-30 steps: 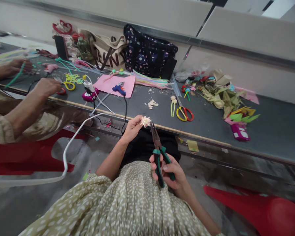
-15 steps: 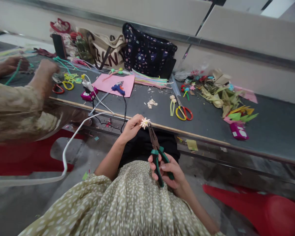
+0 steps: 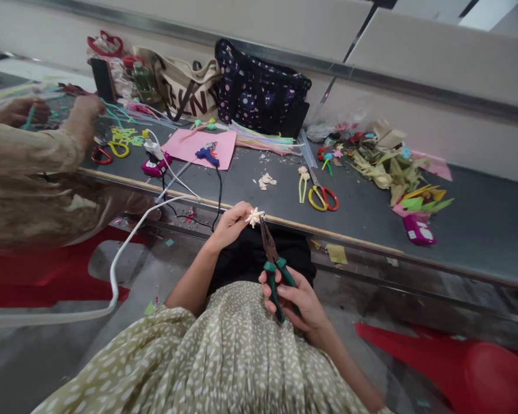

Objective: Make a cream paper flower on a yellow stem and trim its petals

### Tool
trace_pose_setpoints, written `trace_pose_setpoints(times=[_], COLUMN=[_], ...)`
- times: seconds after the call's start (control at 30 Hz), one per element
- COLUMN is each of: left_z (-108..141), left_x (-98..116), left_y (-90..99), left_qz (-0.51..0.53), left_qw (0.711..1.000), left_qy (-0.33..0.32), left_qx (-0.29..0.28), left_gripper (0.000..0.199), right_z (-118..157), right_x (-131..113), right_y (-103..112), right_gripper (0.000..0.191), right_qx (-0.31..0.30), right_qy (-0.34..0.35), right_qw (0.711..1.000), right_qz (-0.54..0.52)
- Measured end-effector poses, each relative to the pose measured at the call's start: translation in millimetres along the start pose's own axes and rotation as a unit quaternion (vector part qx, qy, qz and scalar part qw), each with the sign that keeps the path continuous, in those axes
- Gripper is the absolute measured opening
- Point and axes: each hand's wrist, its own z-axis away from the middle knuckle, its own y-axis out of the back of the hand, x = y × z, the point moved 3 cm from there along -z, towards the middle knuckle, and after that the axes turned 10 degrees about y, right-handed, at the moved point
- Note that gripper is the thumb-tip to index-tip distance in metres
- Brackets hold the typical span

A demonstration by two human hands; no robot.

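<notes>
My left hand [image 3: 232,225] pinches a small cream-white flower [image 3: 254,217] just in front of the table edge. My right hand [image 3: 297,299] is wrapped round the green handles of long-nose pliers [image 3: 270,248]. Their dark jaws point up and meet the right side of the flower; whether they grip a petal is too small to tell. Beyond my hands on the table lie a heap of pale cut pieces [image 3: 267,181], a small flower with yellow-green stems [image 3: 303,185] and scissors with red and yellow handles [image 3: 323,197].
A blue glue gun [image 3: 208,153] lies on pink paper [image 3: 176,145], its black cord running off the table edge. A white cable [image 3: 114,267] crosses at left. A co-worker's arm [image 3: 80,123] works at far left. Dried husks [image 3: 382,169] lie right; bags [image 3: 259,86] stand behind.
The pliers' handles have come closer together in my right hand, and the pliers have shifted slightly left. My left hand stays with the flower. The co-worker's forearm at left has moved up.
</notes>
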Motion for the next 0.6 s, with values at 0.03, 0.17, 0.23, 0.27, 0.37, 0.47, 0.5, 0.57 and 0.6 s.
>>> trace_pose_setpoints(times=[0.03, 0.17, 0.23, 0.27, 0.37, 0.47, 0.5, 0.57, 0.6], left_z=[0.2, 0.5, 0.6, 0.7, 1.1, 1.1, 0.9, 0.4, 0.0], left_x=[0.6, 3.9, 5.5, 6.0, 4.6, -0.1, -1.5, -3.4, -3.8], left_y=[0.2, 1.6, 2.1, 2.1, 1.3, 0.3, 0.0, -0.5, -0.7], left_qz=[-0.003, -0.028, -0.04, -0.044, -0.039, -0.018, -0.011, 0.002, 0.009], left_qw=[1.0, 1.0, 0.999, 0.999, 0.999, 1.0, 1.0, 1.0, 1.0], left_qy=[-0.002, -0.012, -0.019, -0.022, -0.019, 0.002, 0.004, 0.001, -0.002], left_qx=[-0.001, 0.0, 0.002, 0.002, 0.001, 0.004, 0.005, 0.003, 0.001], left_gripper=[0.023, 0.024, 0.024, 0.024, 0.024, 0.022, 0.021, 0.02, 0.02], right_z=[0.0, 0.3, 0.5, 0.4, -0.5, -1.8, -2.0, -2.0, -1.8], right_x=[0.8, 4.6, 5.2, 4.9, 2.3, -1.6, -2.5, -3.3, -3.3], right_y=[-0.1, 1.9, 2.7, 2.7, 1.8, 1.0, 0.8, 0.7, 0.9], right_gripper=[0.012, 0.014, 0.013, 0.013, 0.016, 0.019, 0.019, 0.02, 0.02], right_qx=[0.0, 0.009, 0.013, 0.012, 0.008, 0.006, 0.004, -0.003, -0.005], right_qy=[0.003, 0.011, 0.017, 0.019, 0.017, 0.015, 0.013, 0.011, 0.009], right_qw=[1.0, 1.0, 0.999, 0.999, 0.999, 0.999, 0.999, 1.0, 1.0], right_qz=[0.002, 0.019, 0.028, 0.031, 0.036, 0.032, 0.029, 0.021, 0.019])
